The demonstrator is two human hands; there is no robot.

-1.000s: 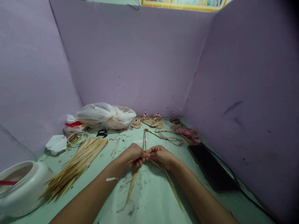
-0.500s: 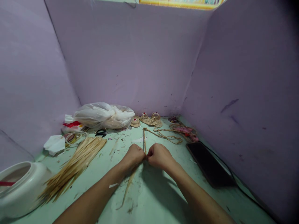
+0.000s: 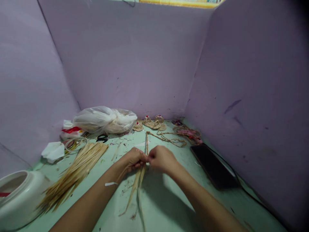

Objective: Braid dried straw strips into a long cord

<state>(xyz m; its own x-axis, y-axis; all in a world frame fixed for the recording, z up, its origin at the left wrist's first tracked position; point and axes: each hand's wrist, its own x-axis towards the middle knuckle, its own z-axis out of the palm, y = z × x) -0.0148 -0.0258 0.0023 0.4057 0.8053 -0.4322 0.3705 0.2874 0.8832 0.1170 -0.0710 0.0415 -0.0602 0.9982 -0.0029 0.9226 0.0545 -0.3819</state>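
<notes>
My left hand (image 3: pixel 131 160) and my right hand (image 3: pixel 161 158) meet fingertip to fingertip over the pale green table (image 3: pixel 164 206). Both are closed in a pinch on the near end of a braided straw cord (image 3: pixel 146 141). The cord runs away from me and curls to the right (image 3: pixel 169 140). Loose straw strips (image 3: pixel 136 187) hang from the pinch toward me, lying together on the table.
A bundle of straw strips (image 3: pixel 74 174) lies at left beside a white jar (image 3: pixel 18 198). Scissors (image 3: pixel 102 138), a tape ring (image 3: pixel 76 142), a plastic bag (image 3: pixel 105 120) and small woven sandals (image 3: pixel 152 122) sit at the back. A dark phone (image 3: pixel 213 166) lies right. Purple panels wall the table.
The loose strips, spread apart a second ago, now lie close together below my hands. My hands stay pinched on the cord and have shifted slightly left in view.
</notes>
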